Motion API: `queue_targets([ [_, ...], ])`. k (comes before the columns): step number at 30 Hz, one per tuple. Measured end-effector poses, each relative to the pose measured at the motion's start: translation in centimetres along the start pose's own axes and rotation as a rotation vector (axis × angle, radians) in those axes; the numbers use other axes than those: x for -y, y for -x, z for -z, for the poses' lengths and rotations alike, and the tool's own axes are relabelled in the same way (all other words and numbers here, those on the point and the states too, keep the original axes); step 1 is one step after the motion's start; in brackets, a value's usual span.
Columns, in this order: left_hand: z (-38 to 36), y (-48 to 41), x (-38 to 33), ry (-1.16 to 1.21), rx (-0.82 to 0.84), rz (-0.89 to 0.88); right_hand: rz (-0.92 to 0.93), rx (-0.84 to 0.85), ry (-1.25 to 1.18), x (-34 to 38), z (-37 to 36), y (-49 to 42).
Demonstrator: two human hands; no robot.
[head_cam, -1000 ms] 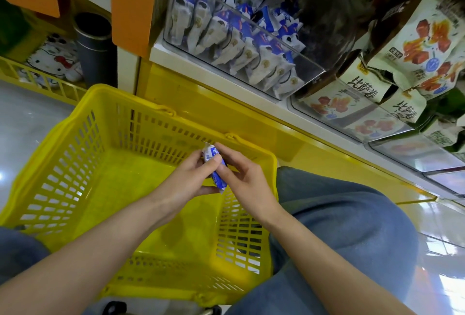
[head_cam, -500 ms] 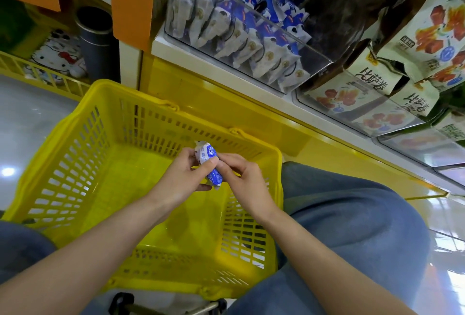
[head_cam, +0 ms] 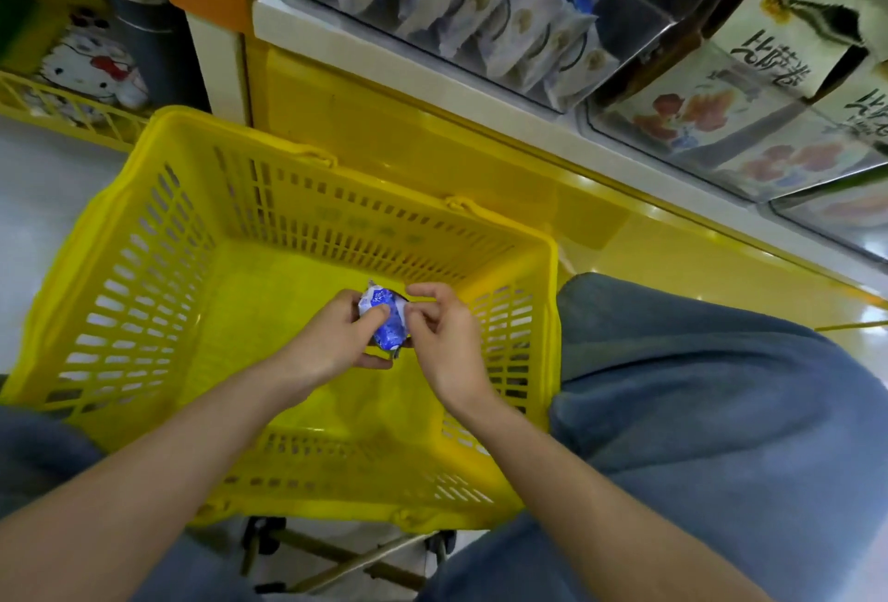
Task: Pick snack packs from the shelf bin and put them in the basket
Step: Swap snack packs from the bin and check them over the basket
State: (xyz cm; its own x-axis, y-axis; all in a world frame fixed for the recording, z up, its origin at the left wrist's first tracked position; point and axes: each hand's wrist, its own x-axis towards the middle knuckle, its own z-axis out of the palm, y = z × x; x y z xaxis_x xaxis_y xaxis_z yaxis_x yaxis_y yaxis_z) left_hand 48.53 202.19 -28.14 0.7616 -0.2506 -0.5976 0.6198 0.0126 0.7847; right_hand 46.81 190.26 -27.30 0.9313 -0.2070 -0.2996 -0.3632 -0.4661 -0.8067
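Observation:
A small blue and white snack pack (head_cam: 388, 327) hangs over the inside of the yellow basket (head_cam: 158, 265). My left hand (head_cam: 331, 344) grips it, thumb across its front. My right hand (head_cam: 444, 342) pinches the pack's right edge with curled fingers. No packs show on the basket's floor. The clear shelf bin (head_cam: 620, 20) above holds several more blue and white packs (head_cam: 480, 10) standing in a row.
Bins of cream packs with red fruit prints (head_cam: 740, 121) stand to the right on the yellow shelf (head_cam: 432, 140). A grey cylinder (head_cam: 139, 20) and a cartoon-cat item (head_cam: 96, 68) are at the far left. My denim-clad knees (head_cam: 696, 390) flank the basket.
Both hands have carried the pack lower and further into the basket. The view has tilted down, so the shelf bin sits higher in the frame.

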Motion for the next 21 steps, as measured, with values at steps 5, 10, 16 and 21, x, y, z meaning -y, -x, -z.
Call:
queue_targets([
  [5,0.0,-0.5,0.8,0.118,-0.103,0.099,-0.06,0.117,-0.078,-1.3,-1.0,0.1],
  [10,-0.3,-0.5,1.1,0.189,-0.082,0.17,0.014,0.139,0.01,-1.9,-0.9,0.2],
  [16,-0.1,-0.5,1.5,0.051,-0.046,0.149,0.039,0.155,0.083,-2.5,-0.9,0.8],
  [21,0.2,-0.4,1.7,-0.105,-0.024,0.097,-0.011,0.165,0.085,-2.4,-1.1,0.7],
])
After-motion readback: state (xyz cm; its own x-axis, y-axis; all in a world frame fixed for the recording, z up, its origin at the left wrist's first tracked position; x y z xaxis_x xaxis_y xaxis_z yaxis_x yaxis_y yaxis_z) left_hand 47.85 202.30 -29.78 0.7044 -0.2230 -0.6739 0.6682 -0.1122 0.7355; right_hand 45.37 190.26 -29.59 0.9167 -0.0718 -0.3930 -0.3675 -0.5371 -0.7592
